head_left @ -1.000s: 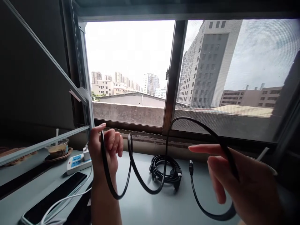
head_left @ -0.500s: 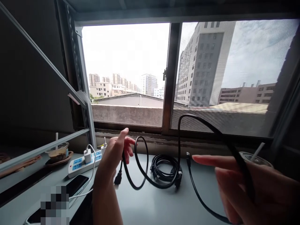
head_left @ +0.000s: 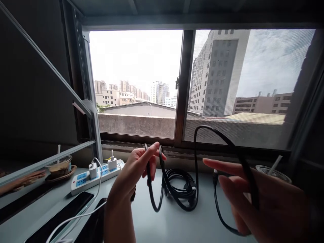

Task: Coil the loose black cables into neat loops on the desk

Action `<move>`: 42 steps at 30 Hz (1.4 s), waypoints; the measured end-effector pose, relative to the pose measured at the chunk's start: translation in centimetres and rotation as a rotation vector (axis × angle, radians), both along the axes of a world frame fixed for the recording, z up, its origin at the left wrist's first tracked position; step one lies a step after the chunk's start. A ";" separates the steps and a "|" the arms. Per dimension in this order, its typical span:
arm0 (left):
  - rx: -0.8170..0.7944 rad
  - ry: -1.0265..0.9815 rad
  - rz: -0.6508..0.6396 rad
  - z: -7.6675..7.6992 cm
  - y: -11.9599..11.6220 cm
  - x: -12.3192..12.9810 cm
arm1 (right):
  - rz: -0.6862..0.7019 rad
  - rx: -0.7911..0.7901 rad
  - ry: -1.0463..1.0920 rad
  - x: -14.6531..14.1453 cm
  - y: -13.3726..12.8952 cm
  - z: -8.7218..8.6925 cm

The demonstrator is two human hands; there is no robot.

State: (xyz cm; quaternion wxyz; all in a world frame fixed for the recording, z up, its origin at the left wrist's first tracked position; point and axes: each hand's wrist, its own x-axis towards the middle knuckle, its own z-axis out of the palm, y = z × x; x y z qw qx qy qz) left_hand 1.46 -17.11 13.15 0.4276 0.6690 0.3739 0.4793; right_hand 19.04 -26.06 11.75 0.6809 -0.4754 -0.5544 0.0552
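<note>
A thick black cable (head_left: pixel 196 162) runs in loops between my two hands, above the table. My left hand (head_left: pixel 141 162) is closed on the looped part, its thumb and fingers around the cable at two strands. My right hand (head_left: pixel 255 192) has the same cable lying over it, index finger stretched out and thumb apart; the lower fingers, partly hidden, appear curled around it. One cable end with a metal-tipped plug (head_left: pixel 215 176) dangles beside the right hand. On the table behind the loops lies a coiled black cable (head_left: pixel 181 182) with its plugs showing.
On the left are a white power strip (head_left: pixel 101 175) with chargers, a phone (head_left: pixel 60 214), and white charging cords (head_left: pixel 76 218). A drink cup (head_left: pixel 59 165) stands farther left. Another lidded cup (head_left: pixel 274 172) is behind my right hand. A metal shelf post (head_left: pixel 96 131) rises near the window.
My left hand has moved right, bringing the loops closer together. My right hand has shifted slightly left, and the dangling plug now hangs closer to it.
</note>
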 end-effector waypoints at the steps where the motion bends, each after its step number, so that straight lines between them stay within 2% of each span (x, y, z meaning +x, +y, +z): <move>1: -0.005 -0.003 -0.037 0.0 -0.1 0.2 | 0.024 -0.020 0.041 -0.3 0.2 0.4; 4: -0.039 -0.033 -0.116 0.0 -0.2 1.0 | 0.036 -0.031 0.160 -0.9 0.9 1.2; 9: -0.053 -0.075 -0.107 -0.2 -0.1 2.8 | 0.045 -0.043 0.180 -0.4 1.4 1.3; 11: -0.032 -0.088 -0.113 -0.4 -0.1 3.3 | 0.077 0.026 0.200 -0.1 1.6 0.9; 16: 0.000 -0.097 -0.130 -0.8 0.0 3.4 | 0.118 0.324 0.468 -0.5 1.9 0.5; 18: 0.002 -0.104 -0.140 -0.7 0.1 3.4 | 0.142 0.345 0.482 -0.6 1.8 0.6; 23: -0.036 -0.221 -0.142 -0.4 -0.1 3.5 | 0.171 0.265 0.474 0.0 1.8 0.8; 26: -0.029 -0.291 -0.077 -0.3 -0.1 3.6 | 0.151 0.262 0.493 0.5 2.1 1.1; 32: 0.013 -0.339 0.007 -0.4 0.8 3.2 | 0.096 0.220 0.390 2.6 3.1 0.9; 38: 0.078 -0.322 0.112 -0.3 0.8 2.3 | 0.065 -0.031 0.348 4.3 2.5 0.3; 42: 0.080 -0.290 0.156 -0.3 0.6 1.7 | 0.033 -0.066 0.313 4.8 2.0 0.1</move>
